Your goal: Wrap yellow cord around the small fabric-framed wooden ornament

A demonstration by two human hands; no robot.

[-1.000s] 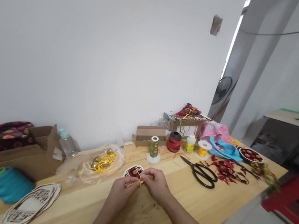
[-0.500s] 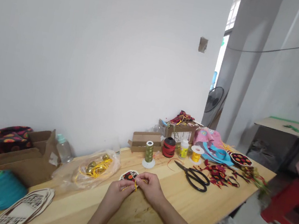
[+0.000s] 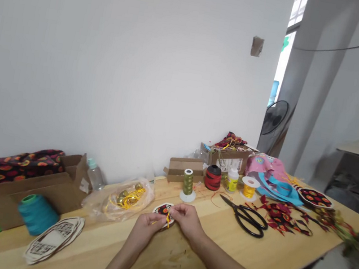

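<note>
One yellow cord [image 3: 168, 218] spans the nearly meeting fingertips of the left hand [image 3: 144, 230] and right hand [image 3: 190, 221], both clamped on it above the table [image 3: 99, 253]; fingers partly hide a patterned disc [image 3: 163, 208] directly behind.

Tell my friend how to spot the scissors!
Start at the table, then find the right hand. Just to its right lie the scissors, beside some red scraps. Unlike the scraps, they have two big black loop handles.
</note>
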